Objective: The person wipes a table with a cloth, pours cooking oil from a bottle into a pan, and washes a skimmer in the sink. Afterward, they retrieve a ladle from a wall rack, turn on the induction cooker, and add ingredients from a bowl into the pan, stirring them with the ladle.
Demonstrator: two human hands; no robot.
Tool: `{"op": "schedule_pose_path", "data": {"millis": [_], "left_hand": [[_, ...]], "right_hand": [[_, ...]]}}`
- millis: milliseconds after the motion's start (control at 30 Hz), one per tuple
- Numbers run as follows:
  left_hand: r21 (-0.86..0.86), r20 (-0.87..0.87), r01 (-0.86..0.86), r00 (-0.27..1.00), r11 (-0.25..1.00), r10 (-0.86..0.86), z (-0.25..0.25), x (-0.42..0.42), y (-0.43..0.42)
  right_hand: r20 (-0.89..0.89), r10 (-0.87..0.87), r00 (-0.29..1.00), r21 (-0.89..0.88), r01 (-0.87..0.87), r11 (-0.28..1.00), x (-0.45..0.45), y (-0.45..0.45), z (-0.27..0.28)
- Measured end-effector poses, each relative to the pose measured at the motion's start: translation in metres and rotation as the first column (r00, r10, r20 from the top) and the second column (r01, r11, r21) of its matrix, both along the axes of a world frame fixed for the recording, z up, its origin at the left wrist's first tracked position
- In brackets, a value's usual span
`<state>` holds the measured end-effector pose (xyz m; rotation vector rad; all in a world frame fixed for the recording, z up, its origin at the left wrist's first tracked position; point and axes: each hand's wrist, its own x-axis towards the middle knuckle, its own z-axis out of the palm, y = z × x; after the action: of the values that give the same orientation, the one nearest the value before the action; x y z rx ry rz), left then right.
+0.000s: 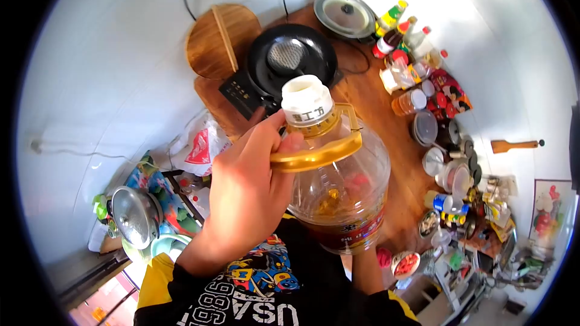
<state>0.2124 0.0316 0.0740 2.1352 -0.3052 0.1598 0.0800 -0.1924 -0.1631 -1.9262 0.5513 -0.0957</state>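
My left hand (248, 184) is closed around the golden handle (320, 156) of a large clear plastic oil bottle (368, 175). The bottle stands nearly upright in front of my chest, its white neck (307, 99) uncapped and facing up. Some yellow oil shows low inside, above a red label. My right forearm (367, 271) reaches up behind the bottle's base, which hides that hand; its grip cannot be seen. Beyond the bottle's neck, a black wok (323, 54) with a perforated ladle head (289, 55) in it sits on a black induction cooker (240, 98).
On the wooden counter (350, 93) are a lidded pan (344, 15), sauce bottles (391, 39) and several jars (411, 102) along the right wall. Round wooden boards (211, 42) lean at the back left. A lidded pot (134, 217) stands at left. Red food fills a bowl (405, 264).
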Motion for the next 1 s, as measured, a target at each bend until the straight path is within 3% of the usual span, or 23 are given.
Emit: {"op": "schedule_pose_path", "data": {"millis": [33, 100, 133, 200, 333, 367, 733, 1000], "left_hand": [[-0.008, 0.025, 0.051, 0.998, 0.999, -0.051, -0.01, 0.008, 0.007], [-0.031, 0.04, 0.153, 0.988, 0.988, -0.152, -0.031, 0.024, 0.021], [-0.045, 0.016, 0.15, 0.989, 0.988, -0.149, -0.038, 0.028, 0.023], [-0.171, -0.205, 0.141, 0.963, 0.975, -0.175, -0.049, 0.037, 0.025], [-0.255, -0.256, 0.231, 0.92, 0.939, -0.296, -0.083, 0.055, 0.03], [-0.292, -0.363, 0.236, 0.869, 0.927, -0.336, -0.09, 0.056, 0.031], [-0.387, -0.552, 0.055, 0.786, 0.92, -0.279, -0.153, 0.101, 0.008], [-0.402, -0.676, -0.022, 0.682, 0.915, -0.28, -0.16, 0.124, -0.001]], "right_hand": [[-0.039, -0.112, 0.993, 0.19, 0.117, 0.975, 0.002, -0.002, 0.013], [-0.141, -0.29, 0.947, 0.521, 0.32, 0.792, 0.023, -0.004, 0.048], [-0.165, -0.34, 0.926, 0.557, 0.372, 0.742, 0.031, -0.005, 0.059], [-0.172, -0.412, 0.895, 0.542, 0.435, 0.719, 0.035, -0.006, 0.074], [-0.184, -0.501, 0.846, 0.471, 0.523, 0.71, 0.042, -0.016, 0.094], [-0.186, -0.52, 0.834, 0.452, 0.542, 0.708, 0.045, -0.019, 0.098], [-0.252, -0.591, 0.766, 0.312, 0.643, 0.7, 0.081, -0.041, 0.117], [-0.295, -0.604, 0.74, 0.272, 0.671, 0.69, 0.092, -0.05, 0.116]]}}
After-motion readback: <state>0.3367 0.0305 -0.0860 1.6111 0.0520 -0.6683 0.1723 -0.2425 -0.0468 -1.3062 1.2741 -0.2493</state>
